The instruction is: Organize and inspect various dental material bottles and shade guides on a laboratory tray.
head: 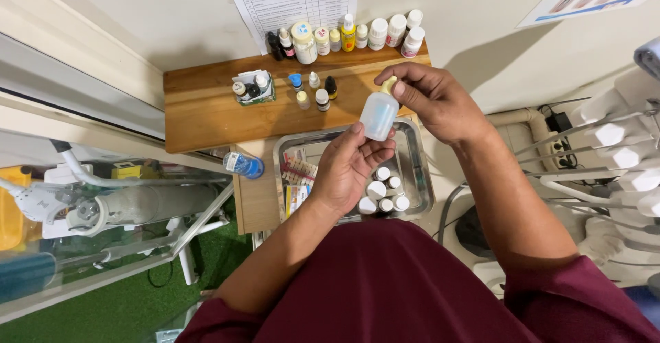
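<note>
We hold a pale translucent squeeze bottle (379, 114) above the steel tray (421, 178). Left hand (347, 168) cups its base, fingers curled around the body. Right hand (433, 99) pinches the yellowish cap (390, 84) between thumb and fingertips. In the tray, below the bottle, sit white-capped vials (383, 193). Judgement: keep the bottle upright over the tray, grip the body lightly to avoid squeezing, turn only the cap.

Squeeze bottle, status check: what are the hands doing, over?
Left hand cradles the pale squeeze bottle from below. Right hand pinches its yellowish cap. Bottle held above the steel tray. Nothing in the way.
</note>
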